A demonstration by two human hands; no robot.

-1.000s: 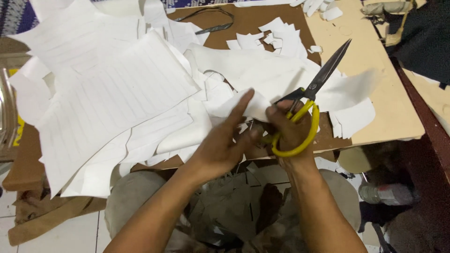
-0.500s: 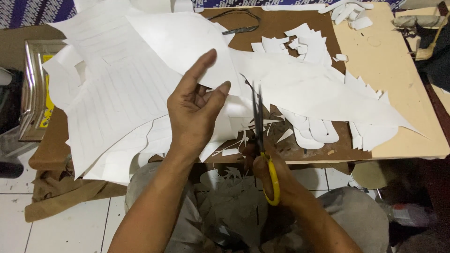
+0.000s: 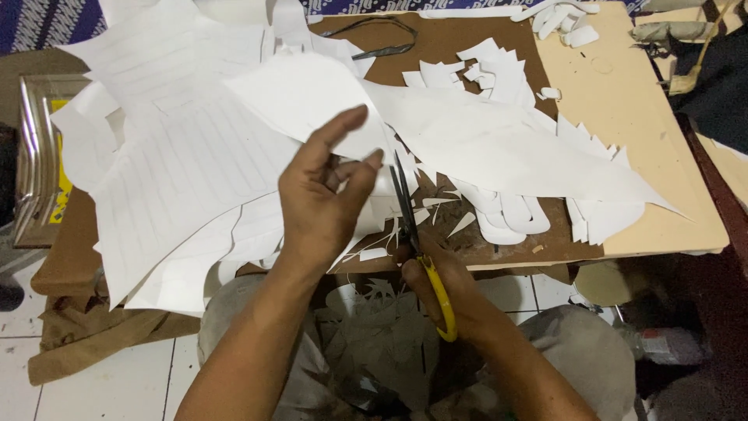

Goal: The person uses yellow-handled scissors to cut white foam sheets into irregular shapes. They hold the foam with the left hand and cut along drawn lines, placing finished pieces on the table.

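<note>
Above the brown work board (image 3: 467,39), left hand (image 3: 323,206) pinches a large white sheet (image 3: 467,136), lifted and tilted; right hand (image 3: 448,292) is clamped on yellow-handled scissors (image 3: 413,234), blades upright at the sheet's lower edge; white offcuts (image 3: 499,210) lie beneath

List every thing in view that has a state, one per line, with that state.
Left hand: raised, fingers pinching the white sheet.
White sheet: lifted, held over the table.
Right hand: gripping the scissors' yellow handles.
Scissors: blades pointing up at the sheet's edge; open or shut unclear.
Paper scraps: cut, scattered on the brown board.
Lined paper stack: lying flat, overlapping.
</note>
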